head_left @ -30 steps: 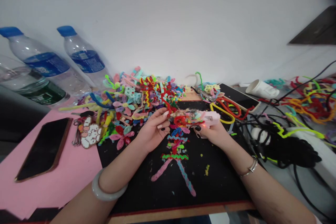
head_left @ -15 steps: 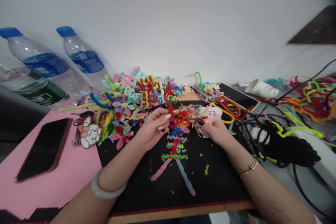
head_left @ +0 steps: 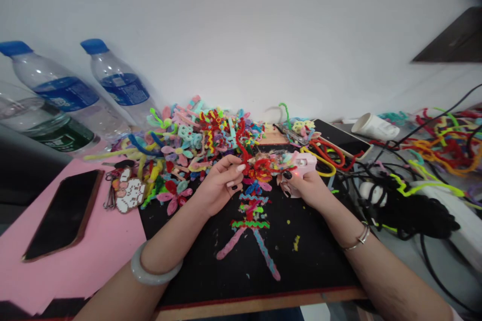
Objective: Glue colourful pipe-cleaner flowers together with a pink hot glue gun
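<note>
A figure of coloured pipe cleaners (head_left: 251, 220) lies on a black mat (head_left: 312, 256). At its top my left hand (head_left: 220, 185) pinches a red pipe cleaner (head_left: 243, 153) against the figure's red head (head_left: 261, 169). My right hand (head_left: 303, 185) grips a small pink glue gun (head_left: 301, 163) whose nozzle points left at that head. A small red light glows on the gun. Both hands rest on the mat, fingers curled.
A heap of bent pipe cleaners (head_left: 196, 135) lies behind the mat. Water bottles (head_left: 113, 85) lean at the left. A phone (head_left: 62, 213) and a beaded charm (head_left: 130, 195) sit on pink paper (head_left: 94, 261). Another phone (head_left: 341, 140), a white cup (head_left: 376, 128) and tangled black cables (head_left: 406, 210) are at the right.
My right hand turned the glue gun and drew it slightly left toward the figure's head. My left hand shifted a little right with the red pipe cleaner.
</note>
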Action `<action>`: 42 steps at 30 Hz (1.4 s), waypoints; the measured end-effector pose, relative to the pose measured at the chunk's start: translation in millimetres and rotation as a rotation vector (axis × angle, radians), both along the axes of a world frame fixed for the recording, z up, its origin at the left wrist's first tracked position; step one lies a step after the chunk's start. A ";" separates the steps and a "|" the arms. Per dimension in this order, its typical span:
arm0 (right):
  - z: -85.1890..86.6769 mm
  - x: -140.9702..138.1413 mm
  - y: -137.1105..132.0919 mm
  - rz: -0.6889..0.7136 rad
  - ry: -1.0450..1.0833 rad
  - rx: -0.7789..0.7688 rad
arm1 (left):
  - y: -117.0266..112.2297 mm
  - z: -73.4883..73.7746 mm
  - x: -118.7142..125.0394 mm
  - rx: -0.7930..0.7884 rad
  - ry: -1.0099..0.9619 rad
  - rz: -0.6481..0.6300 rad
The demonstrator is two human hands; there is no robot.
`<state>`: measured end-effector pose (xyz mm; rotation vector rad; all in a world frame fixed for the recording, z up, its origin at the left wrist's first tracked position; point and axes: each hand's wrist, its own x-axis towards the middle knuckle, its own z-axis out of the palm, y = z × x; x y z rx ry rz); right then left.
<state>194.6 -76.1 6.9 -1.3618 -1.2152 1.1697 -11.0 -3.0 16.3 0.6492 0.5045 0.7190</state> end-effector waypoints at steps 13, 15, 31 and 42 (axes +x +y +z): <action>1.0 0.2 -0.3 -0.012 -0.011 -0.023 | -0.1 0.4 0.0 -0.008 -0.002 -0.009; 0.4 1.1 -0.4 -0.010 -0.022 -0.013 | -0.2 0.2 -0.1 -0.008 -0.005 -0.010; 3.5 9.5 10.3 -0.279 -0.467 0.249 | 1.6 -1.3 0.9 0.013 -0.012 -0.011; -2.1 15.4 15.4 -0.321 -1.088 0.314 | -6.4 -6.9 5.6 0.390 0.261 -0.089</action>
